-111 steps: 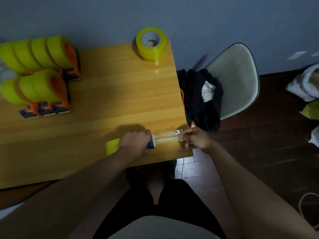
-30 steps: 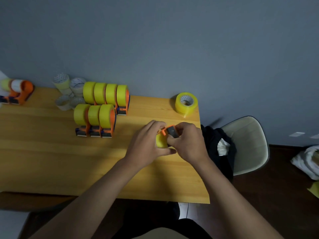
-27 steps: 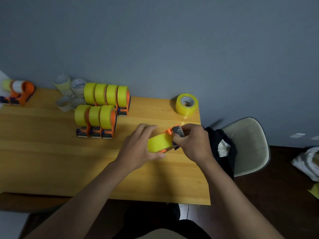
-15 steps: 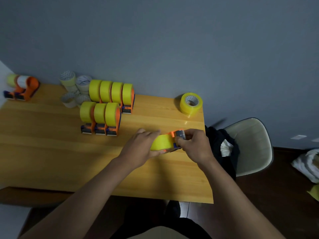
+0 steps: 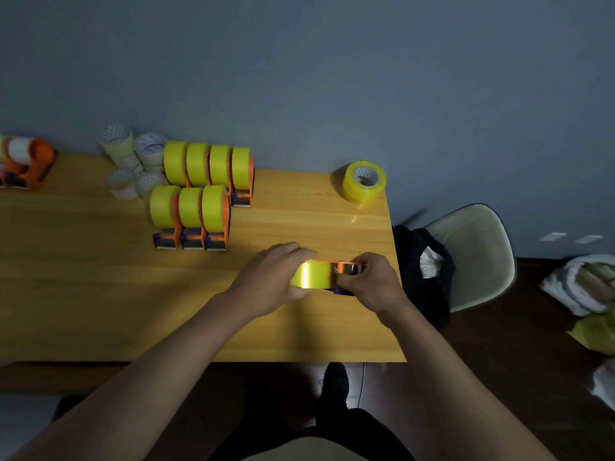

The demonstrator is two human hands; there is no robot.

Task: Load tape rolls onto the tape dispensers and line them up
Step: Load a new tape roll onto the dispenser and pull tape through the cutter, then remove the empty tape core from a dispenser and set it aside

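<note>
Over the right part of the wooden table [image 5: 100,294], both hands hold an orange tape dispenser loaded with a yellow roll [image 5: 312,275]. My left hand [image 5: 273,277] grips the roll end. My right hand [image 5: 372,281] grips the metal cutter end. Two rows of loaded orange dispensers stand further back: a front row [image 5: 189,214] of three and a back row [image 5: 209,168] of several. One loose yellow tape roll [image 5: 364,181] lies flat near the far right corner.
Several pale tape rolls [image 5: 133,161] are piled at the back left. Another orange dispenser [image 5: 26,161] sits at the far left edge. A white chair [image 5: 472,254] with dark clothing [image 5: 419,267] stands right of the table. Bags [image 5: 585,287] lie on the floor.
The hands carried the dispenser from the table's near edge, where tape was being pulled out, toward the middle. Over the last second they turned it so the roll faces up.
</note>
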